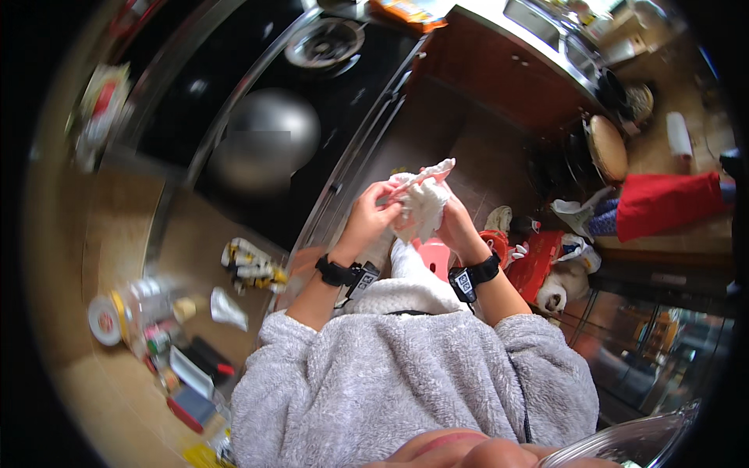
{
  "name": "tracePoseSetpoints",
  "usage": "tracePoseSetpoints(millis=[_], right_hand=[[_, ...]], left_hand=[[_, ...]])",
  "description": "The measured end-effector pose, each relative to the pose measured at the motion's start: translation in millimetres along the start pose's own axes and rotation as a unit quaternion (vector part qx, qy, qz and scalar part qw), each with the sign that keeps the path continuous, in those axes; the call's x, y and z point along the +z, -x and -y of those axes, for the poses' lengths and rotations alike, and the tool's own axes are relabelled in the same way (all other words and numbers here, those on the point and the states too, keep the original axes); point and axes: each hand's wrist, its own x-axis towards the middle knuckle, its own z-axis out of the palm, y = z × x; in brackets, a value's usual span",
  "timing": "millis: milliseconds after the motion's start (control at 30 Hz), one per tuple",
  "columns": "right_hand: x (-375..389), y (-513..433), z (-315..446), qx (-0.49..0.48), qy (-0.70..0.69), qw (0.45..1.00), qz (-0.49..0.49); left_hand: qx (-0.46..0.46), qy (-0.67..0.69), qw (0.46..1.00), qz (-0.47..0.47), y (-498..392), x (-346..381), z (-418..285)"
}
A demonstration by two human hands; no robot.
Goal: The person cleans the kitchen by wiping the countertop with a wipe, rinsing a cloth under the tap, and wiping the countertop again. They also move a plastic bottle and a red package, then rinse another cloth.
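Observation:
A crumpled white cloth with pinkish parts (422, 205) is bunched between my two hands, in front of my body. My left hand (374, 205) pinches its left side with thumb and fingers. On the other side my right hand (453, 213) holds the cloth from behind, and part of its fingers is hidden by the folds. Both wrists carry black straps with small devices. Below the cloth a pink plastic stool (434, 256) is partly visible near my legs.
To the left runs a black cooktop (234, 216) with a burner (325, 44) and a blurred shiny rounded object (275, 123). Jars and boxes crowd the left counter (126, 216). A sink (532, 23) lies at upper right. A red cloth (667, 205) and a red box (533, 263) are at right.

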Motion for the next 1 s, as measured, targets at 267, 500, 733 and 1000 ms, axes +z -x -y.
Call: tracePoseSetpoints(millis=[267,500,733,1000], right_hand=[[-87,-53,134,0.006,0.007,0.995,-0.101],[-149,-92,254,-0.112,0.055,0.973,-0.196],[-220,-165,366,-0.221,0.011,0.954,-0.204],[-316,-281,513,-0.233,0.278,0.886,-0.289]], left_hand=[[0.041,0.059,0.997,0.008,-191,81,-23],[-0.12,0.336,0.91,0.209,-360,124,-46],[-0.005,0.334,0.901,0.276,-526,161,-64],[0.022,0.033,0.948,0.316,-726,223,-90]])
